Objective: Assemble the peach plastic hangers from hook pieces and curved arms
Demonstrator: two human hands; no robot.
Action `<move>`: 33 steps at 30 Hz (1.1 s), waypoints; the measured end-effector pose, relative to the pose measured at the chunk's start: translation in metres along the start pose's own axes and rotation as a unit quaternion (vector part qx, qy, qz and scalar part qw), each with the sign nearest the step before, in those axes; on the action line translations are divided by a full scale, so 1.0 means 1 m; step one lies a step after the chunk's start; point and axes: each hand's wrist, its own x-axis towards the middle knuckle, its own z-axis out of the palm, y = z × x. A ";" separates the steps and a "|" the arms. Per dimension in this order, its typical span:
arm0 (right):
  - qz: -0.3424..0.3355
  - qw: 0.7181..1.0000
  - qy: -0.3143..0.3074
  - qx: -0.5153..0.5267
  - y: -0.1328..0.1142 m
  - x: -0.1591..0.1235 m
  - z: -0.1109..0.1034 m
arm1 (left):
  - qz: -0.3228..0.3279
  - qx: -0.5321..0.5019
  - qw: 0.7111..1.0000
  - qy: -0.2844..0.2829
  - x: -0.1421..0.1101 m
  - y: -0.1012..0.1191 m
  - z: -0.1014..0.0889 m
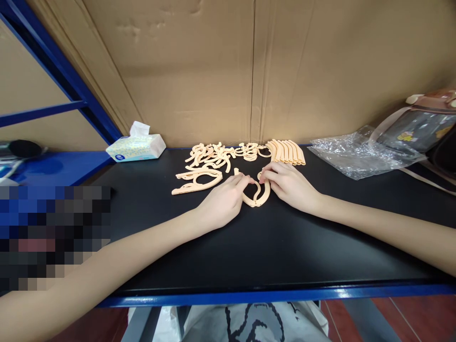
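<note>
A peach plastic folding clothes hanger [261,198] lies on the black tabletop between my hands, its two curved arms meeting at the near end. My left hand [228,197] has its fingers pinched on the left arm and the thin inner piece. On the other side, my right hand [285,183] grips the right arm near its far end, with the fingertips closed. The fingers partly hide the upper part of the hanger. Just left of my left hand lie folded peach hangers [197,183], stacked close together.
Behind are a heap of loose peach hooks and curved pieces [210,154] and a row of hanger arms [287,152]. A tissue box [137,146] stands back left. Clear plastic bag [359,154] and a transparent bottle [409,128] lie right. Cardboard [192,71] walls the back.
</note>
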 end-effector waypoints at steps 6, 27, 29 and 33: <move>0.015 1.000 0.000 -0.002 -0.001 0.001 -0.001 | 0.015 -0.007 1.000 0.023 0.001 -0.005 0.005; 0.038 0.999 -0.014 0.006 -0.001 0.002 -0.001 | 0.011 0.003 1.000 0.005 0.004 -0.002 0.003; 0.035 0.999 -0.016 0.014 -0.001 0.002 -0.001 | 0.017 0.006 1.000 0.006 0.004 -0.002 0.003; 0.029 0.999 -0.018 0.026 -0.001 0.002 -0.002 | 0.023 0.013 1.000 0.010 0.004 -0.002 0.003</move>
